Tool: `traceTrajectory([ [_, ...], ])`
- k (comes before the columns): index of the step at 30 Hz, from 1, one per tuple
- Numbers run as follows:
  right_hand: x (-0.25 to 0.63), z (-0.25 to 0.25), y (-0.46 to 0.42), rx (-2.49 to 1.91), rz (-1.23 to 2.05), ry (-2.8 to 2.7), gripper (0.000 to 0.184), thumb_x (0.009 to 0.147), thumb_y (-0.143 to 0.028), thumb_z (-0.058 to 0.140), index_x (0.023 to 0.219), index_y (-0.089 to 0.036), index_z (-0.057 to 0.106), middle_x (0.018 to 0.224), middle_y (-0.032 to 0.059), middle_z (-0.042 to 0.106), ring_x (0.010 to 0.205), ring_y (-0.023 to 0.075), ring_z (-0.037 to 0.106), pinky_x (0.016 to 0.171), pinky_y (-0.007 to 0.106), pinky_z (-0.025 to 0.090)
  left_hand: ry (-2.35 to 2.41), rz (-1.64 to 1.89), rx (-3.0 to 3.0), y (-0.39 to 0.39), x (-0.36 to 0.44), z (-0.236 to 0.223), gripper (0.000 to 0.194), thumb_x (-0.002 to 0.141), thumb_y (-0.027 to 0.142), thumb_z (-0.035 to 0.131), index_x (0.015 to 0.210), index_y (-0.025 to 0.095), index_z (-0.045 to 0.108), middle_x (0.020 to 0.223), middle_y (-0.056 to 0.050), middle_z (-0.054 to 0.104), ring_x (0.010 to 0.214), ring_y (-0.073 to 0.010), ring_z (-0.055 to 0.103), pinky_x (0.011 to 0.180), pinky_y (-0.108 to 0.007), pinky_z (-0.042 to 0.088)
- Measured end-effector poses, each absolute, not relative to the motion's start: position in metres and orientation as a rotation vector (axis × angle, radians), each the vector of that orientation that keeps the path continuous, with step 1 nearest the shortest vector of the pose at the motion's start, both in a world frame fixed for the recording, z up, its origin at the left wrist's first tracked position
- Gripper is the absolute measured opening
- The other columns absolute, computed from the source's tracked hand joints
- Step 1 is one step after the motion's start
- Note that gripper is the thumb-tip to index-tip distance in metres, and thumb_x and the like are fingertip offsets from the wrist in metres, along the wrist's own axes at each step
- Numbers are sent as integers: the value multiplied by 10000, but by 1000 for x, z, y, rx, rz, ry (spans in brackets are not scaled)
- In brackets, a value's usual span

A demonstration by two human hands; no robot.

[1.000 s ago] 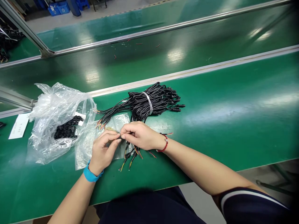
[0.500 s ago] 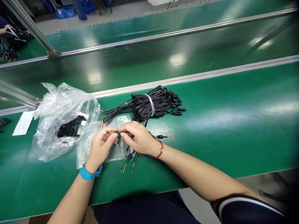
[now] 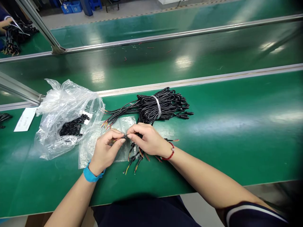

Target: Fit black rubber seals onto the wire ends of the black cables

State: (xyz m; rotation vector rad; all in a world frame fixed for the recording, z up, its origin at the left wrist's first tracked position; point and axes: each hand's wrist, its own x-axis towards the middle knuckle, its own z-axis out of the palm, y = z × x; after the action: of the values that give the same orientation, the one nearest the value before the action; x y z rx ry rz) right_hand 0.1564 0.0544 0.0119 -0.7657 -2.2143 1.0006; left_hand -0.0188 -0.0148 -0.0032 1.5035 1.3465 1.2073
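Note:
My left hand [image 3: 106, 148], with a blue band at its wrist, pinches the end of a black cable [image 3: 125, 136] where thin coloured wires come out. From the other side my right hand [image 3: 149, 138] grips the same cable between thumb and fingertips. A small dark piece seems to sit at the left fingertips, mostly hidden. Behind the hands lies a tied bundle of black cables [image 3: 163, 105]. Several cable ends with black grommets [image 3: 133, 158] and bare red and yellow wires rest just below my right hand.
At the left, a clear plastic bag [image 3: 56, 104] holds many small black grommets [image 3: 71, 127]. A flat clear bag [image 3: 88, 154] lies partly under my left hand. A white paper slip [image 3: 25, 119] is farther left. Metal rails [image 3: 201, 80] border the green bench [image 3: 224, 142].
My hands have shifted slightly right in view and their fingertips are a little farther apart along the cable. More coloured wire shows at my left hand. The whole view has shifted slightly.

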Motion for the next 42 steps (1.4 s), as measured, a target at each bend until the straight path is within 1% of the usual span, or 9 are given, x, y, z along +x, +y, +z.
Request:
traceTrajectory([
  [5,154,11,58,-781,1133,-2221,126,823,-105,509,742,-175,576,662,-32,579,620,94,506,610,209,379,1411,1202,1702,-11,-12,-4,59,822,136,592,847,190,591,834,-19,631,772,-130,598,679,-248,489],
  [8,152,8,59,-845,1085,-2261,135,832,-107,507,754,-179,589,687,-25,608,639,103,527,620,217,379,1474,1154,1782,-8,-11,-3,53,831,141,582,851,189,592,826,-17,634,774,-129,594,690,-246,479],
  [11,153,8,60,-804,953,-2277,100,857,-152,531,825,-185,620,782,0,672,726,126,576,723,257,401,1499,1106,1746,-7,-14,0,73,836,163,582,899,198,591,846,-13,629,780,-128,597,701,-244,482],
  [15,160,11,64,-658,781,-2290,93,868,-195,555,924,-174,626,831,24,691,773,146,595,856,327,376,1510,1146,1600,-9,-19,0,124,826,185,600,945,212,577,868,-6,612,779,-126,606,703,-243,493],
  [25,163,16,67,-621,934,-2309,151,885,-172,503,784,-175,615,723,-10,653,689,116,561,812,305,359,1409,1193,1796,-11,-13,-3,86,811,128,601,867,191,584,852,-28,637,800,-140,608,705,-261,497],
  [31,159,13,67,-680,874,-2421,175,874,-148,480,746,-175,596,709,-4,642,686,129,551,800,306,360,1498,1147,1935,-4,-5,-6,51,826,137,579,842,185,580,820,-32,644,778,-151,605,701,-276,486],
  [36,159,14,64,-737,788,-2429,145,884,-165,476,796,-174,591,718,1,641,693,136,557,812,316,359,1616,1105,1861,-4,-6,-3,91,839,186,569,930,185,566,854,-35,629,781,-155,598,695,-276,484],
  [39,163,16,64,-691,791,-2397,94,876,-165,501,869,-177,594,793,12,663,748,141,579,858,328,355,1595,1111,1894,-6,-9,1,63,836,187,578,898,182,581,826,-31,629,763,-152,592,689,-271,471],
  [42,167,16,65,-672,767,-2390,87,883,-173,511,856,-179,594,802,17,666,758,144,578,872,331,361,1545,1147,1906,-7,-10,2,47,832,168,583,873,180,604,822,-30,644,763,-148,595,694,-267,463],
])
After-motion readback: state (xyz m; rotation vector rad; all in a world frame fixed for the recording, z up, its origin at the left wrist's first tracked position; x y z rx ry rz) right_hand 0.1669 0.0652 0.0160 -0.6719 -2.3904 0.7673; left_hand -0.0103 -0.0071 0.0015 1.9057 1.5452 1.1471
